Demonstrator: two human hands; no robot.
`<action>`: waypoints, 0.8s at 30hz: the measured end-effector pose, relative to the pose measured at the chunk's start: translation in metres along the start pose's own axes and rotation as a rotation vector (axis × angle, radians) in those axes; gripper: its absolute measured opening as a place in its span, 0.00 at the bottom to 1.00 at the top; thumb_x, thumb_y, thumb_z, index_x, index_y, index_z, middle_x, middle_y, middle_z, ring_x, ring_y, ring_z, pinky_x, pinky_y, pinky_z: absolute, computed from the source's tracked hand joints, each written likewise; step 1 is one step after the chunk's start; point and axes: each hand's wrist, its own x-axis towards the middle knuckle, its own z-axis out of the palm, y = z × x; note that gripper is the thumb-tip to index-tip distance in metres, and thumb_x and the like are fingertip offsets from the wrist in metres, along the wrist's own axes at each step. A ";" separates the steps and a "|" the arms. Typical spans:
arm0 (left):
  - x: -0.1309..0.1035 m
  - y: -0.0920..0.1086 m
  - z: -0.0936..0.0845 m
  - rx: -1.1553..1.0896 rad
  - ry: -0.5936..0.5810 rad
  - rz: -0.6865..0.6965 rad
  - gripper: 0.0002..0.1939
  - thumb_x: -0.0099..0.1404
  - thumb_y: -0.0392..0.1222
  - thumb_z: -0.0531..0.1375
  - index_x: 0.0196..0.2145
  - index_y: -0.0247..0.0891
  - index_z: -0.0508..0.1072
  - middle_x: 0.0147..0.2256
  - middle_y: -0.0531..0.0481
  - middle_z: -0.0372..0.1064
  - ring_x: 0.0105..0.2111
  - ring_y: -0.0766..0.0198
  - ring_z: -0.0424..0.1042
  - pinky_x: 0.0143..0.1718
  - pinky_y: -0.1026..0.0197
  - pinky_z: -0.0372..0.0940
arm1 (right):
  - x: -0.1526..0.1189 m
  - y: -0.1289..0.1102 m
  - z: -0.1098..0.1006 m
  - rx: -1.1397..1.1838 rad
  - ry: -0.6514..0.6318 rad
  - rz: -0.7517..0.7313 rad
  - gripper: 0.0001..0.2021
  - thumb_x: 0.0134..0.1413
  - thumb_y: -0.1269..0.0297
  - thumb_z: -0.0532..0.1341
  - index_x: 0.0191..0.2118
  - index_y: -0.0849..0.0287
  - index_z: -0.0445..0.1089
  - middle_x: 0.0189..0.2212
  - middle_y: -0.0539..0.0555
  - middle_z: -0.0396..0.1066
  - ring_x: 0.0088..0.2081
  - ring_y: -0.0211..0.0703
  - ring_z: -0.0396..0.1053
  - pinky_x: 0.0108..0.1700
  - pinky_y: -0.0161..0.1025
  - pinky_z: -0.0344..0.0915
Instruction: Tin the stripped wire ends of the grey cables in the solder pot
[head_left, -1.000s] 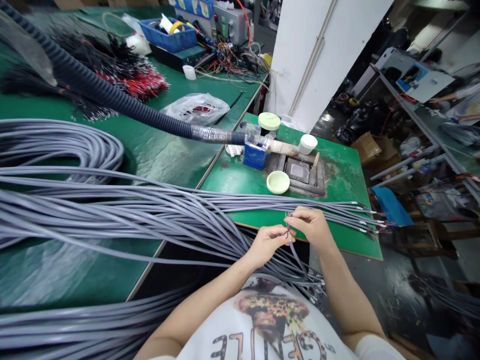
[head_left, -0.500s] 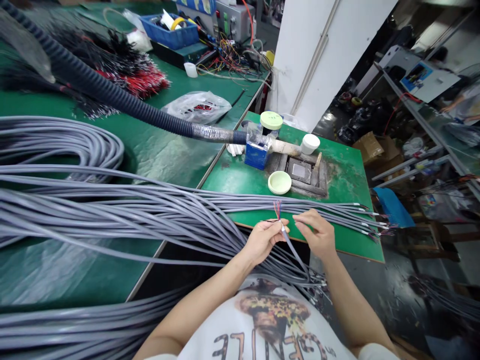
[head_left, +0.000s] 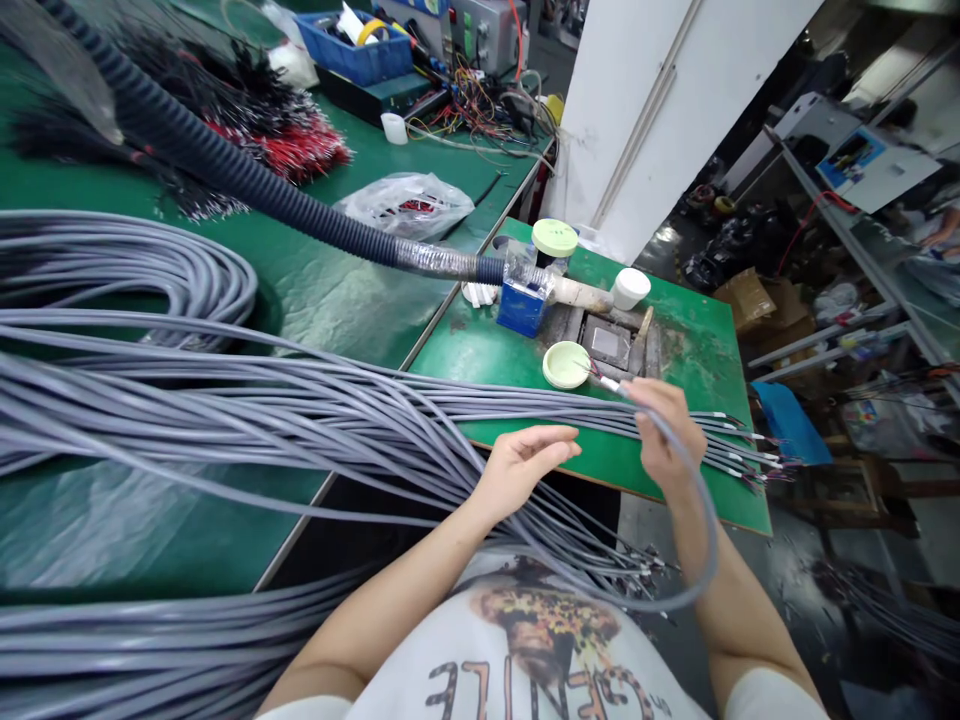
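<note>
My right hand (head_left: 669,432) is closed around a grey cable (head_left: 709,525) near its stripped end. The cable loops down past my wrist towards my shirt. Its thin coloured wires (head_left: 595,371) fan out at the right rim of a pale green dish (head_left: 553,381); whether they touch what is inside, I cannot tell. My left hand (head_left: 519,466) is open and holds nothing, its fingers stretched to the right above the front edge of the green board. Many grey cables (head_left: 420,400) run beneath and behind both hands.
Behind the dish sits a soldering pot (head_left: 609,342) with a flat metallic surface. A black extraction hose (head_left: 300,212) reaches over to a blue box (head_left: 520,308). A white cup (head_left: 631,287) and a green-lidded jar (head_left: 555,238) stand nearby. Cable ends (head_left: 750,465) overhang the board's right side.
My left hand has let go of the cable end. My right hand has taken the cable and moved its wires forward to the dish. The view has shifted slightly.
</note>
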 end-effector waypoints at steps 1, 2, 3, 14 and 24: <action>-0.002 0.004 -0.003 0.117 0.005 0.061 0.13 0.58 0.44 0.65 0.40 0.36 0.79 0.34 0.44 0.77 0.35 0.60 0.75 0.38 0.60 0.68 | 0.009 0.004 0.001 -0.014 0.046 0.055 0.12 0.61 0.65 0.56 0.48 0.53 0.72 0.44 0.57 0.75 0.49 0.50 0.70 0.51 0.51 0.67; -0.004 0.007 -0.005 0.234 0.012 0.127 0.12 0.59 0.43 0.65 0.40 0.37 0.79 0.34 0.44 0.77 0.36 0.59 0.75 0.38 0.60 0.68 | 0.018 0.009 0.003 -0.026 0.063 0.103 0.11 0.62 0.64 0.55 0.46 0.53 0.72 0.42 0.56 0.75 0.47 0.49 0.71 0.51 0.49 0.67; -0.006 0.010 -0.008 0.342 0.019 0.198 0.11 0.60 0.42 0.64 0.40 0.37 0.79 0.34 0.44 0.77 0.36 0.59 0.74 0.38 0.60 0.68 | 0.025 0.014 0.006 -0.030 0.059 0.139 0.11 0.62 0.62 0.55 0.45 0.54 0.72 0.41 0.56 0.74 0.46 0.48 0.71 0.50 0.47 0.68; -0.009 0.017 -0.031 0.697 0.083 0.571 0.09 0.63 0.35 0.60 0.40 0.38 0.78 0.33 0.45 0.76 0.34 0.61 0.72 0.38 0.59 0.66 | 0.055 0.047 0.040 -0.082 -0.108 0.198 0.12 0.62 0.58 0.55 0.40 0.55 0.74 0.40 0.53 0.74 0.44 0.46 0.71 0.49 0.44 0.65; 0.001 0.009 -0.043 0.759 0.094 0.549 0.08 0.64 0.36 0.60 0.40 0.38 0.77 0.34 0.46 0.76 0.35 0.62 0.72 0.39 0.59 0.65 | 0.053 0.050 0.048 -0.109 -0.200 0.203 0.12 0.62 0.57 0.54 0.41 0.53 0.74 0.40 0.52 0.74 0.44 0.47 0.70 0.46 0.44 0.64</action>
